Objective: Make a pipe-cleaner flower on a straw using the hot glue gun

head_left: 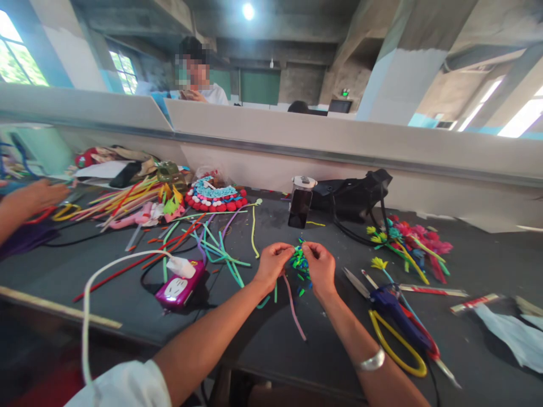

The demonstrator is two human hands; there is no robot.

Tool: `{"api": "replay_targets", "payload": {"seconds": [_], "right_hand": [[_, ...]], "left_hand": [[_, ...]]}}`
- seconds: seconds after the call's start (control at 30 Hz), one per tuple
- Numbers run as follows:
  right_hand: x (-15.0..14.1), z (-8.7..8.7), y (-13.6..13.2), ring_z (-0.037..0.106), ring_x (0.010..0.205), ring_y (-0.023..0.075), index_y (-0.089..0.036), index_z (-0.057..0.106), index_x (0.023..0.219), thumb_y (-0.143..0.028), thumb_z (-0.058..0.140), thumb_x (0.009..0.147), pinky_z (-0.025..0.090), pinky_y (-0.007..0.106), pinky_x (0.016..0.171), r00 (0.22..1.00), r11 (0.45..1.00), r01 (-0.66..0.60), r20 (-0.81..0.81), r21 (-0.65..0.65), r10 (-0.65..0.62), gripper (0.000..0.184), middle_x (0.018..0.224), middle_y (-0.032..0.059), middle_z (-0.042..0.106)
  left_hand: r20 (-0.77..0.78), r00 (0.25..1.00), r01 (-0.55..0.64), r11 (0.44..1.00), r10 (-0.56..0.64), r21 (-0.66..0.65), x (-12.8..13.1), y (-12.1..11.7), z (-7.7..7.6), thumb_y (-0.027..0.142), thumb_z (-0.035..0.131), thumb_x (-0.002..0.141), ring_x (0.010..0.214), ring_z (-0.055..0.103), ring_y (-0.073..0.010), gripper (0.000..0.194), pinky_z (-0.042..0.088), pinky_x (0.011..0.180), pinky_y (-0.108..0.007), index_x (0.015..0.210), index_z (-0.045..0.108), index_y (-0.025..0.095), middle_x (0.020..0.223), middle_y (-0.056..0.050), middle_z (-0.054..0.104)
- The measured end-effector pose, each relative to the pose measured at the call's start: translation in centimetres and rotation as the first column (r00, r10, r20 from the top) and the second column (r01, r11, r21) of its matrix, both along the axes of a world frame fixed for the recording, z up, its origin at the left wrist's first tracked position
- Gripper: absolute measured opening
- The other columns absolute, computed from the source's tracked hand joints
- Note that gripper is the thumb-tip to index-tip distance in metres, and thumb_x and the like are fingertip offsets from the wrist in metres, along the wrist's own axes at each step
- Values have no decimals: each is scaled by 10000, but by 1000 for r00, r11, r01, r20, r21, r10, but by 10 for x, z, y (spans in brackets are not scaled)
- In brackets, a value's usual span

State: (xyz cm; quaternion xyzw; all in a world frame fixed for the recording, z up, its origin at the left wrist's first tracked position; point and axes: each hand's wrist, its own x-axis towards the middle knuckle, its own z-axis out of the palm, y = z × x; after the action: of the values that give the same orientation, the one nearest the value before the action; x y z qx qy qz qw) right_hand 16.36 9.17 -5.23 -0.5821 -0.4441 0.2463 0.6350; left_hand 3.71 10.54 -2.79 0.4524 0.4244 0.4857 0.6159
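Observation:
My left hand (pixel 274 264) and my right hand (pixel 320 268) are close together over the table, thumb and forefinger of each pinched. Whatever sits between the fingertips is too small to make out. Under and between them lies a pile of short green and blue fuzzy pieces (pixel 300 262), a few scattered toward me. A pink pipe cleaner (pixel 294 310) extends from beside my left hand toward the front edge. Right of my right hand, scissors with a yellow handle (pixel 397 362) lie partly beneath a dark blue tool (pixel 395 312), perhaps a glue gun.
Loose pipe cleaners (pixel 223 254) and a purple power strip (pixel 180 285) with a white plug lie left. A clear bottle (pixel 304 183), phone (pixel 299 208) and black bag (pixel 360 195) stand behind. Fuzzy flowers (pixel 424 240) lie right. Another person's hand (pixel 36 198) reaches in at far left.

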Motion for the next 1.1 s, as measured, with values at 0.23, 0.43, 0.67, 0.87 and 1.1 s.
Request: {"api": "replay_targets", "payload": {"seconds": [0.23, 0.43, 0.67, 0.87, 1.1], "right_hand": [[7, 8, -4, 633, 851, 200, -142, 710, 959, -512, 568, 826, 477, 308, 781, 998, 998, 24, 58, 59, -28, 418, 926, 81, 720], [27, 24, -8, 606, 809, 198, -132, 691, 1009, -476, 554, 824, 463, 321, 770, 967, 979, 167, 173, 112, -185, 414, 945, 104, 696], [78, 49, -63, 628, 775, 233, -174, 677, 1029, -493, 510, 810, 465, 356, 749, 736, 951, 301, 652, -72, -184, 421, 866, 89, 699], [99, 23, -152, 607, 933, 357, -181, 618, 1199, -610, 453, 834, 462, 459, 765, 322, 702, 686, 945, -192, -56, 588, 1021, 173, 668], [118, 0, -164, 641, 936, 358, -167, 552, 1269, -543, 410, 882, 483, 455, 727, 346, 620, 716, 935, -320, 82, 557, 1024, 166, 683]], "left_hand": [[38, 999, 5, 1000, -6, 24, -1, 4, -5, 387, 733, 699, 361, 265, -45, 249, 192, 349, -198, 783, 660, 164, 464, 91, 346], [176, 984, 37, 999, -37, 5, -4, 8, -8, 421, 762, 676, 384, 271, -38, 308, 222, 361, -183, 793, 623, 172, 488, 98, 337], [254, 965, 64, 998, -67, 21, -5, 12, -10, 451, 761, 662, 396, 326, -31, 360, 239, 369, -189, 783, 630, 139, 547, 68, 450], [284, 953, 108, 994, -109, 20, -7, 13, -10, 450, 742, 683, 377, 318, -29, 350, 231, 363, -184, 801, 617, 145, 527, 77, 443], [291, 943, 157, 987, -162, 42, -8, 11, -9, 440, 735, 701, 363, 323, -30, 332, 239, 360, -186, 804, 595, 157, 524, 75, 465]]}}
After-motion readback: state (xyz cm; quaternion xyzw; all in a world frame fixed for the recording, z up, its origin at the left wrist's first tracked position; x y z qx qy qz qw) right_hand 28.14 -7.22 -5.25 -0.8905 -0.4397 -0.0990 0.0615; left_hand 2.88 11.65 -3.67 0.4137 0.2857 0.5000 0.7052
